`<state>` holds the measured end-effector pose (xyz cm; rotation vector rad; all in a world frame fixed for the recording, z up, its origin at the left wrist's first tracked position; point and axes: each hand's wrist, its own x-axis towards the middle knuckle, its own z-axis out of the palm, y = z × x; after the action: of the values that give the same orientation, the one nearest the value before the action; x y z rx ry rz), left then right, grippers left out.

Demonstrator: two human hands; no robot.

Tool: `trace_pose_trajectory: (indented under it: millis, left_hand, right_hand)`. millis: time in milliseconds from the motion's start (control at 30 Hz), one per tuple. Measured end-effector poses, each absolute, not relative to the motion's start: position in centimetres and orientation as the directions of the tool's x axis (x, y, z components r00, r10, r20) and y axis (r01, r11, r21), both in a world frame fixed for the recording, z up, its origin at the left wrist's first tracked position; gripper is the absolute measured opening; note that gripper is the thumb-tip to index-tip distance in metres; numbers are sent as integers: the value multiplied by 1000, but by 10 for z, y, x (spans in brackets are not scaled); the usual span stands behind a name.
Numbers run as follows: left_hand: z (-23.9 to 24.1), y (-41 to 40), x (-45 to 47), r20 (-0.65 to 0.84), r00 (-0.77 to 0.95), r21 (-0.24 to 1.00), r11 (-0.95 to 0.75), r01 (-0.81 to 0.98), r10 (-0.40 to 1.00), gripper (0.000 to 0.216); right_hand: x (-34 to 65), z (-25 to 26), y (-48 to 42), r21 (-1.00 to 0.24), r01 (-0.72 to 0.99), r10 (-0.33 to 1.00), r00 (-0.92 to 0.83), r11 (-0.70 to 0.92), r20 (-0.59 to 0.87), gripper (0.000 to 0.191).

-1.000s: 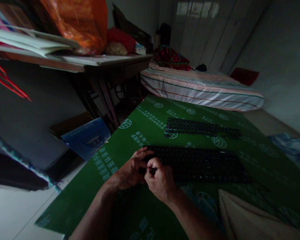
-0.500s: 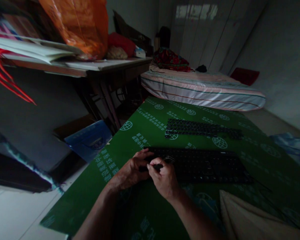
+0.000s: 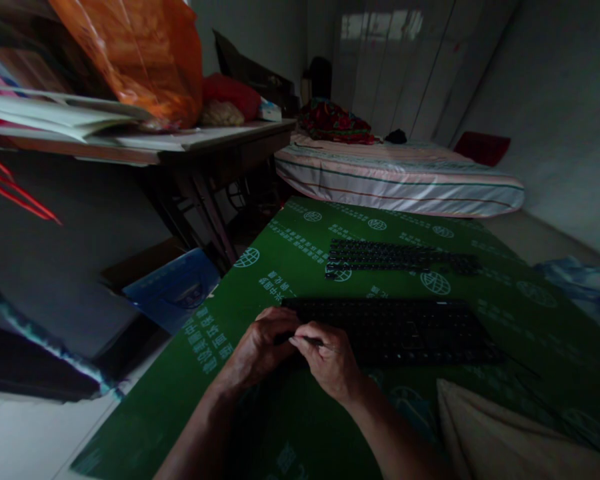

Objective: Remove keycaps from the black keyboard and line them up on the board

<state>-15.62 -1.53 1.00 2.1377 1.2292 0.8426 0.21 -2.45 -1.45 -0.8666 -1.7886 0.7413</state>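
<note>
A black keyboard (image 3: 380, 327) lies flat on the green table, and its keys are too dark to make out singly. My left hand (image 3: 265, 340) is closed over the left end of the keyboard, fingers curled on it. Close against it, my right hand (image 3: 327, 357) is closed in a pinch on a small, thin dark object (image 3: 313, 340) over the same end; its kind cannot be made out. Past the keyboard, loose black keycaps (image 3: 380, 257) lie in several rows.
The green table (image 3: 145, 407) has white printed globes and writing. A cable runs from the keyboard's right end, near a beige cloth (image 3: 490, 427). Left stands a desk (image 3: 220, 137) with an orange bag (image 3: 150, 67); a blue bag (image 3: 175, 290) is below. A bed (image 3: 400, 173) stands beyond.
The view has shifted slightly. My right hand's fingers have lowered and drawn closer together by my left hand, which stays at the keyboard's left end.
</note>
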Motion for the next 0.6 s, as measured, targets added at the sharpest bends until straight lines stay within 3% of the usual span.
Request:
trace_pose_trajectory:
  millis: [133,333,600]
  left_hand:
    - [15,-18,-151,213,367,744,-394,540,905,12]
    - [18,-19,-148,173,318,794,-323,515,932,11]
    - [11,-19,-150,91,92,880,-123,458,992,29]
  right_hand:
    - [2,-18,-23,-780,204,801,-266,591,537,16]
    - [5,-20,-23,-698,306,761,-312,647,569,14]
    - [10,-17,-18,-796,188,818,-114,575,564,23]
